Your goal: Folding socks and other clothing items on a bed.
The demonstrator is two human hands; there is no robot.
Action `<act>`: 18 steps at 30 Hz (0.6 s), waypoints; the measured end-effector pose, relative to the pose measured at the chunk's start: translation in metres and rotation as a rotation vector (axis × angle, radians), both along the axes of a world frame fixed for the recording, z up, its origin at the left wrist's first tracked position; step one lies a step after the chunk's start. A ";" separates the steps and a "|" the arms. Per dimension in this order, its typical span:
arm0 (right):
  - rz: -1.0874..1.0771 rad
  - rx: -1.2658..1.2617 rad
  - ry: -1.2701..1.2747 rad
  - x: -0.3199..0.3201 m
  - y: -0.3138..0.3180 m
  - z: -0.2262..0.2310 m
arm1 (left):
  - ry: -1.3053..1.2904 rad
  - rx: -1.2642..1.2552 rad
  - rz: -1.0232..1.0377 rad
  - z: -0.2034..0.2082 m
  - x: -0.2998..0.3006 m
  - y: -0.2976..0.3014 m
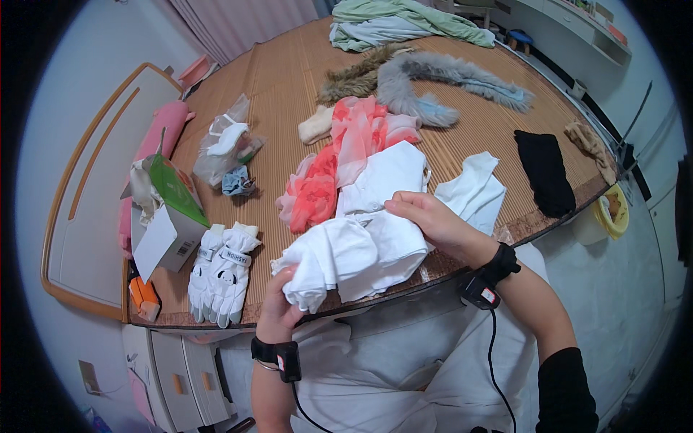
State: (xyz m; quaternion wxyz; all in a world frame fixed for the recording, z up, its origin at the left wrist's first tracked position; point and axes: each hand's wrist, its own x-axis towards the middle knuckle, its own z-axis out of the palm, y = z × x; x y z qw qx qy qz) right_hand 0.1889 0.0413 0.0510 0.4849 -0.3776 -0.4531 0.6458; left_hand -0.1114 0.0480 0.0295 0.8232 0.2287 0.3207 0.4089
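Note:
Both hands hold a bunched white cloth garment just above the front edge of the mat-covered bed. My left hand grips its lower left end, fingers partly hidden under the fabric. The garment's right end is pinched by my right hand, thumb on top. Right behind it lies a folded white shirt, partly covered. A second white garment is spread to the right of it. A red and pink sheer scarf lies crumpled behind and to the left.
White padded gloves and an open green-and-white box are at the left. A plastic bag stands behind them. Grey fur and a green blanket lie farther back. Black folded cloth sits near the right edge, beside a yellow-lined bin.

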 end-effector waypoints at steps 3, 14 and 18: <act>0.054 -0.008 -0.061 -0.007 0.002 -0.002 | -0.055 0.051 0.069 -0.010 -0.020 0.006; 0.204 0.204 -0.033 -0.087 0.016 0.088 | -0.864 0.003 0.246 0.010 -0.028 0.006; 0.215 0.221 -0.127 -0.097 0.021 0.078 | -0.851 0.058 0.287 0.019 -0.040 0.002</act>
